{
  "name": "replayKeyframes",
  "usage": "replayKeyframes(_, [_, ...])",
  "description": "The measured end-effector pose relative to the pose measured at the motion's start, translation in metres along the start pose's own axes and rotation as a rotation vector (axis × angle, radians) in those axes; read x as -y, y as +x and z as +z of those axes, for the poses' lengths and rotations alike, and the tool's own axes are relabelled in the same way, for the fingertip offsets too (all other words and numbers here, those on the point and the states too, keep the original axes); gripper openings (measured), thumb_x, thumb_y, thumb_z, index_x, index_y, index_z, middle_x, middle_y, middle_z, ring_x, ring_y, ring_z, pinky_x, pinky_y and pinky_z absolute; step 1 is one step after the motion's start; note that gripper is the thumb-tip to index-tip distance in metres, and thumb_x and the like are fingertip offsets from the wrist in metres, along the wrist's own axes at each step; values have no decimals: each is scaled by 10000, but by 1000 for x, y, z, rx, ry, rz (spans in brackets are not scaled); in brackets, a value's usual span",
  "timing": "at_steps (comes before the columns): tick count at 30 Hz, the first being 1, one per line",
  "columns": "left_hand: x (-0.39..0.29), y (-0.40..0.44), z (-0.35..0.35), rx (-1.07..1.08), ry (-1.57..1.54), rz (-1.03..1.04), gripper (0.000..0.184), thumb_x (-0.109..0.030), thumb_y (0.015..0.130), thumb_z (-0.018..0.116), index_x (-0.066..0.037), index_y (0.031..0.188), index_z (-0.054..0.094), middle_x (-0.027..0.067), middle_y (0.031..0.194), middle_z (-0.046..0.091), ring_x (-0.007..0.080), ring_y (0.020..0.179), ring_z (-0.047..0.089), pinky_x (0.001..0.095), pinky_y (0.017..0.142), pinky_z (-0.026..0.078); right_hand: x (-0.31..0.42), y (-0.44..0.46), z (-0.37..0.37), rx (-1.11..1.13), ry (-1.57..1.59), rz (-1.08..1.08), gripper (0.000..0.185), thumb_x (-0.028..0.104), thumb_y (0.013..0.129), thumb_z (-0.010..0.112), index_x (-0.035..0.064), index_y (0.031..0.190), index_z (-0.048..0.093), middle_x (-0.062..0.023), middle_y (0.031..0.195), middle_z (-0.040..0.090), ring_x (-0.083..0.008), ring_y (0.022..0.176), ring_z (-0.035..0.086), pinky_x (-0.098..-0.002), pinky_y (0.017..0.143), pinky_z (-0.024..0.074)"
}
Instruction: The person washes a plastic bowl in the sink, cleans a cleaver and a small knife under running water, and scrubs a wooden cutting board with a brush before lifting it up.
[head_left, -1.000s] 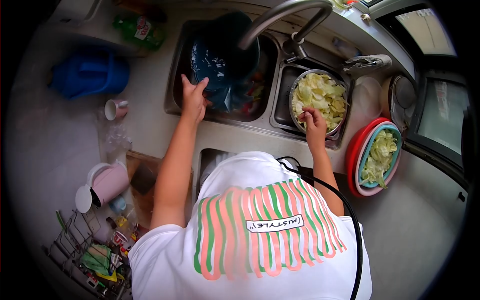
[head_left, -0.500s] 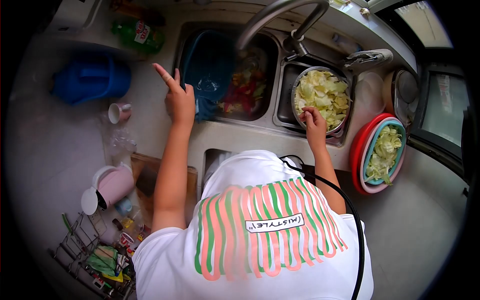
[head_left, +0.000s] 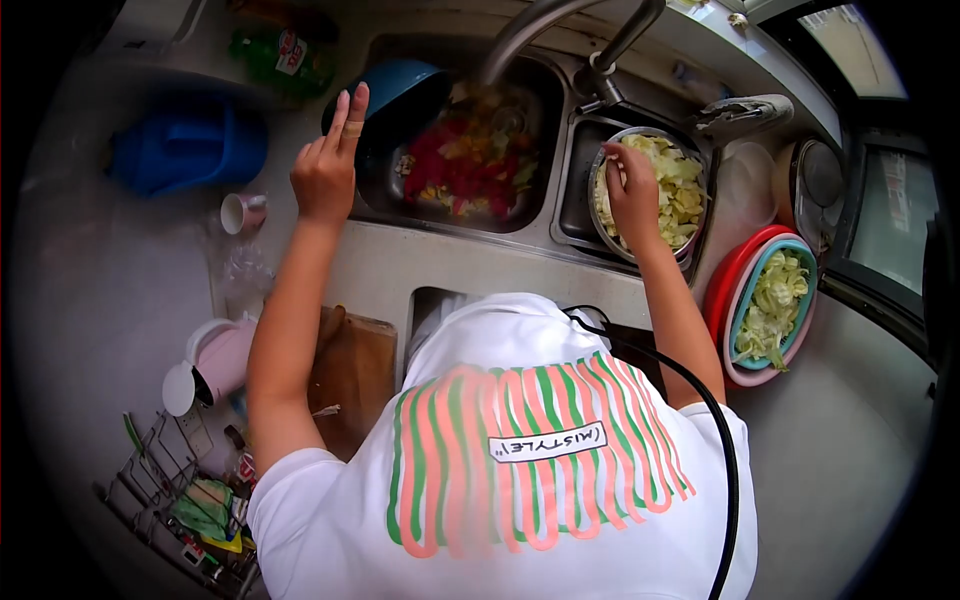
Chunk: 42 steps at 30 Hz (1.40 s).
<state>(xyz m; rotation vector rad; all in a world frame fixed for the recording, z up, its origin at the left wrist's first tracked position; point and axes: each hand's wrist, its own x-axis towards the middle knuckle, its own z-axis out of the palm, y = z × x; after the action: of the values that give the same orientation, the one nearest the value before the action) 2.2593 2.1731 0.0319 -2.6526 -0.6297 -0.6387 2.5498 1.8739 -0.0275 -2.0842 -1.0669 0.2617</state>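
Note:
A blue basin [head_left: 405,78] is tilted at the back left of the sink. My left hand [head_left: 325,175] is at its left side, two fingers stretched up along the rim; it appears to grip the basin, though the contact is partly hidden. Red, yellow and green scraps [head_left: 465,165] lie in the large sink bowl below. In the smaller bowl stands a round metal container of torn cabbage leaves [head_left: 675,185]. My right hand [head_left: 633,195] is over its left part, fingers bent together near the rim. What they hold, if anything, is hidden.
The faucet [head_left: 520,40] arches over the sink. At right, stacked red, pink and turquoise basins [head_left: 725,300] hold more leaves. A blue jug [head_left: 185,150], a mug [head_left: 242,213], a green bottle [head_left: 285,60] and a pink kettle [head_left: 220,355] stand at left. A black cable [head_left: 720,450] crosses my back.
The blue basin has moved up and back and tilted, uncovering more scraps in the sink. My left hand has shifted left and slightly back. My right hand has moved farther over the cabbage.

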Motion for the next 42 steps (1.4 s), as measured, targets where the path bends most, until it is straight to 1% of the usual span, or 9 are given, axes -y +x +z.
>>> replayKeyframes(5, [-1, 9, -10, -42, -8, 17, 830, 96, 776, 602, -248, 1516, 448, 68, 1344, 637, 216, 591, 628, 328, 589, 526, 15, 65, 34, -67, -301, -404, 453, 149, 894, 654, 90, 1333, 562, -146, 1334, 569, -339, 1287, 492, -452, 1102, 365])
replayKeyframes(7, [-7, 10, -13, 140, 31, -210, 875, 83, 794, 601, -259, 1559, 346, 89, 1314, 654, 230, 688, 676, 313, 639, 539, -6, 65, 65, 119, -320, -250, 471, 259, 937, 623, 81, 1364, 533, -167, 1231, 636, -360, 1309, 473, -481, 1163, 295])
replayKeyframes(14, [-32, 0, 6, 352, -467, -863, 974, -41, 877, 617, -253, 1612, 14, 288, 1200, 660, 364, 1006, 701, 366, 877, 545, -15, 42, 65, -73, -245, -214, 289, 34, 809, 642, 29, 1097, 640, -161, 1070, 659, -372, 1173, 553, -463, 1073, 433])
replayKeyframes(18, [-44, -7, 8, 406, -909, -1080, 932, -138, 922, 648, -200, 1613, 26, 316, 1162, 666, 307, 1082, 687, 345, 949, 487, -26, 34, 49, -51, -170, -241, 289, 41, 815, 637, 47, 1103, 656, -148, 1078, 645, -350, 1109, 594, -435, 993, 490])
replayKeyframes(26, [-63, -29, 48, 306, -960, -1115, 973, -154, 937, 662, -166, 1605, -45, 248, 1198, 682, 210, 969, 693, 310, 882, 492, -16, 39, 41, -367, 46, 193, 211, 182, 951, 631, 38, 1103, 659, -108, 862, 677, -223, 727, 646, -328, 682, 505])
replayKeyframes(30, [-65, -40, 57, 192, -1230, -1281, 978, -88, 936, 645, -137, 1599, -72, 291, 1253, 636, 230, 1042, 670, 300, 929, 476, -40, 55, 43, -80, 356, 723, 328, 313, 952, 659, 8, 832, 676, -51, 591, 587, -158, 489, 535, -305, 495, 409])
replayKeyframes(38, [-74, -43, 35, 161, -1290, -1382, 934, -53, 963, 612, -119, 1598, -70, 306, 1296, 593, 226, 1098, 633, 299, 965, 466, 16, 94, 82, 68, 620, 899, 405, 255, 928, 680, 66, 599, 537, -23, 523, 513, -152, 392, 437, -296, 400, 307])
replayKeyframes(40, [-77, -47, 33, 159, -1305, -1338, 931, -62, 966, 615, -127, 1600, -64, 292, 1279, 604, 216, 1087, 633, 293, 939, 478, 41, 77, 76, 133, 686, 875, 335, 330, 940, 674, 45, 793, 579, -25, 584, 546, -137, 420, 449, -275, 401, 340])
replayKeyframes(42, [-91, -51, 35, 135, -1336, -1328, 932, -65, 967, 617, -136, 1601, -61, 277, 1259, 615, 206, 1080, 631, 285, 913, 489, 27, 40, 107, 141, 609, 723, 690, 471, 901, 693, -11, 1343, 473, -19, 716, 568, -130, 522, 497, -269, 427, 381])
